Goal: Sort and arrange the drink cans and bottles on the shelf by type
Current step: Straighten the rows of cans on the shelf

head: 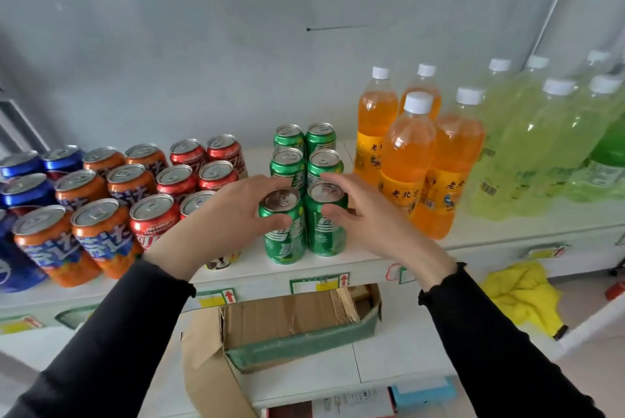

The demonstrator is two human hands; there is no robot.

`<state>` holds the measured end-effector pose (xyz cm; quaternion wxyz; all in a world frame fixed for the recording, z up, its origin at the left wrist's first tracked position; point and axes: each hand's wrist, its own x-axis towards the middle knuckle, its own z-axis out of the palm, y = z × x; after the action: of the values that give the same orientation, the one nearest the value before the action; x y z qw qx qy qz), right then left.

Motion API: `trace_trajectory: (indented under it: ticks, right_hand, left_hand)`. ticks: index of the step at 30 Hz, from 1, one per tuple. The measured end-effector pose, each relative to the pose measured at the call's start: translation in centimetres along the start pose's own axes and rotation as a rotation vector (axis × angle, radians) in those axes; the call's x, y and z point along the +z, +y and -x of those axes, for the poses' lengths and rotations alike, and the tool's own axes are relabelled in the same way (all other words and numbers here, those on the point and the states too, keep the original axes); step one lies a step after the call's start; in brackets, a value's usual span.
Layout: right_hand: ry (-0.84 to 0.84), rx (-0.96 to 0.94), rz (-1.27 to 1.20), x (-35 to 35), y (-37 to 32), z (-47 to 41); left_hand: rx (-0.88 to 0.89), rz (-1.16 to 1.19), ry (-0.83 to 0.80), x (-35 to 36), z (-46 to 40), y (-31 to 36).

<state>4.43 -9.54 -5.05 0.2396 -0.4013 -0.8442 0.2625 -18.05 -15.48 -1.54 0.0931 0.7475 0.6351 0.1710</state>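
Head view, bottom of the frame first: two dark sleeves reach up from the lower corners over an open cardboard box [294, 323] sitting on the lower shelf. At centre frame, the left hand [230, 218] is wrapped round the front-left green can [282, 228], thumb across its face and fingers behind, and the can leans a little to the left. The right hand [365, 211] is cupped against the front-right green can [326, 221], fingers spread and curled loosely, touching its side but apparently not clamped. Both cans stand at the front of a two-wide block of six green cans on the white shelf [372, 258], with red cans [189, 177], orange cans [81, 201] and blue cans [23, 181] ranged toward the left of the frame. To the right stand orange bottles [409, 160], and pale green bottles [541, 140] beyond them in the upper right. The cans look sealed, so I judge them full, fairly heavy, rigid and smooth-skinned; a grip round the mid-body, as the left hand has, should hold best, and squeezing should not dent them. The bottles would be heavier and taller, more apt to tip, and best taken at the body below the shoulder.
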Motion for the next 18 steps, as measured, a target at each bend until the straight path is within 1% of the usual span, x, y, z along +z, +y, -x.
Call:
trace_trajectory:
  ticks: [2, 4, 6, 7, 9, 12, 14, 16, 18]
  right_hand:
    - [0.006, -0.003, 0.034, -0.5, -0.6, 0.2]
    - [0.082, -0.009, 0.029, -1.5, -1.5, -0.2]
    - [0.128, 0.032, -0.041, -2.6, -2.6, -1.5]
    - [0.125, 0.06, -0.066, -2.9, -3.0, -2.5]
    - [0.081, 0.114, -0.04, -3.0, -3.5, -4.8]
    - [-0.003, 0.215, 0.134, -2.6, -3.4, -7.7]
    - [-0.062, 0.294, 0.202, -2.3, -3.0, -9.0]
    - [-0.101, 0.321, 0.238, -2.1, -2.7, -9.7]
    - [-0.113, 0.326, 0.25, -2.0, -2.6, -9.9]
  left_hand:
    - [-0.009, -0.019, -0.05, -0.8, 0.1, 0.4]
    - [0.007, -0.001, -0.063, -2.2, -0.6, 0.3]
    - [0.025, 0.015, -0.005, -3.6, -2.4, -0.3]
    - [0.022, 0.007, 0.02, -4.1, -3.6, -0.7]
    - [0.003, -0.047, -0.004, -4.4, -6.2, -1.4]
    - [-0.016, -0.11, -0.155, -3.4, -9.2, -1.4]
    - [-0.021, -0.122, -0.234, -2.6, -10.4, -1.7]
    - [-0.03, -0.132, -0.251, -2.3, -11.1, -2.5]
    - [-0.032, -0.148, -0.234, -2.4, -11.5, -3.3]
